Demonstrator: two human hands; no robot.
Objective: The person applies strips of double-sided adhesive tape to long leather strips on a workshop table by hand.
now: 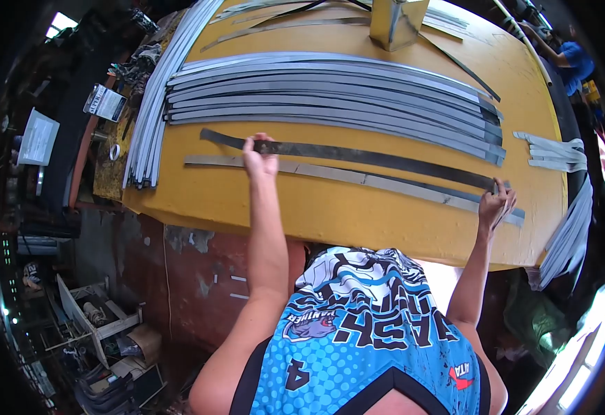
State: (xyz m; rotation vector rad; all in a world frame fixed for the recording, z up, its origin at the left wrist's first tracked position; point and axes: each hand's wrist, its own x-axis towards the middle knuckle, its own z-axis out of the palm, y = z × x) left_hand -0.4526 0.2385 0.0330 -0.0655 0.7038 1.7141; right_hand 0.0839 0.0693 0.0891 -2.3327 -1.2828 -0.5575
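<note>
The left hand (261,156) was closed on a dark strip (378,159) a little in from its left end, and the right hand (497,205) gripped the same strip at its right end; the two hands were well apart. The strip ran between them above the yellow desk (330,204). Just beside it, on the side nearer the person, lay a pale strip (316,171). Beyond was a broad row of grey strips (330,97), roughly side by side. A long bundle (171,97) lay along the desk's left side, and a gathered bundle (569,214) hung over the right edge. A box-like metal piece (393,28) stood at the far side.
</note>
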